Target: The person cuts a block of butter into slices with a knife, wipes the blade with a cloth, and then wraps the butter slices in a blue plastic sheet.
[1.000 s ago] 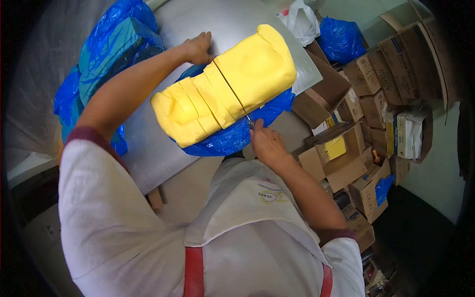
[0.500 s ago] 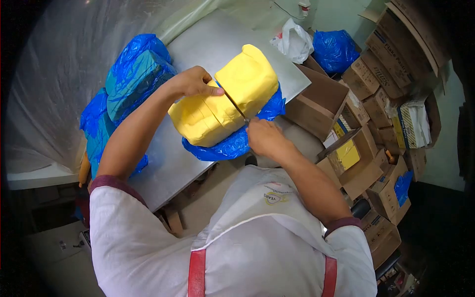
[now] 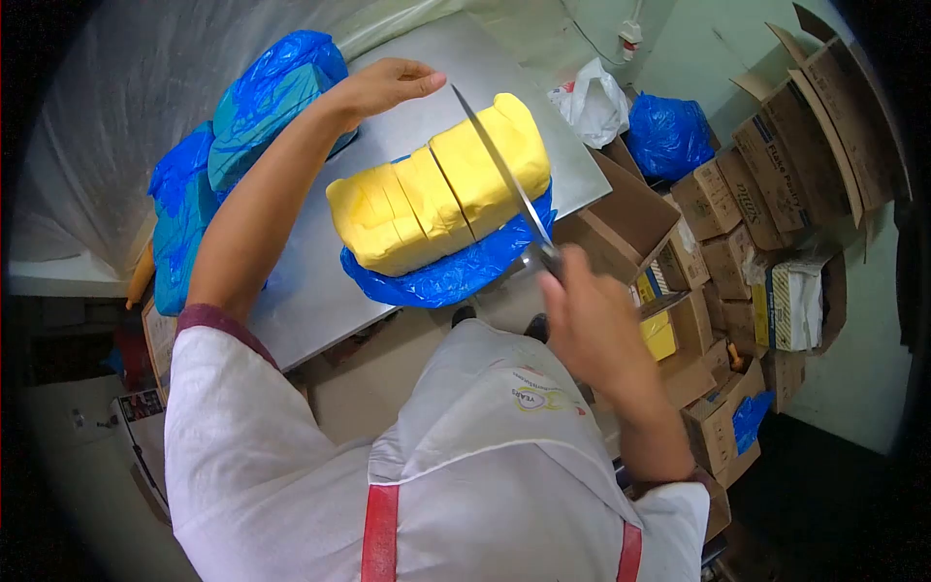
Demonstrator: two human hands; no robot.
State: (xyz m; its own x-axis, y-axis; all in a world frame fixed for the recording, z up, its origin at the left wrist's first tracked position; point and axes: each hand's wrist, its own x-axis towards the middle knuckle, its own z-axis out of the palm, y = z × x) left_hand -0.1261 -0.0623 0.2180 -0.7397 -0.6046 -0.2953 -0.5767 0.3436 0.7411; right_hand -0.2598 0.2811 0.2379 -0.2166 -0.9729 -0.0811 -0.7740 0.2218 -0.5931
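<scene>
A large yellow block that looks like butter or margarine lies on blue plastic film on the metal table. Several cuts cross it, with a deep one near its middle. My right hand is closed round the handle of a long knife. The blade is raised, passing in front of the block's right part in the head view, its tip up and left. Beyond the block, my left hand is off it, fingers stretched out close to the knife tip and holding nothing visible.
Blue-wrapped blocks are stacked at the table's left. Open cardboard boxes and more stacked cartons crowd the right. A white plastic bag and a blue bag sit behind the table's far right corner.
My right hand has lifted the knife out of the cut and drawn back toward the lower right. My left hand has left the block and moved up.
</scene>
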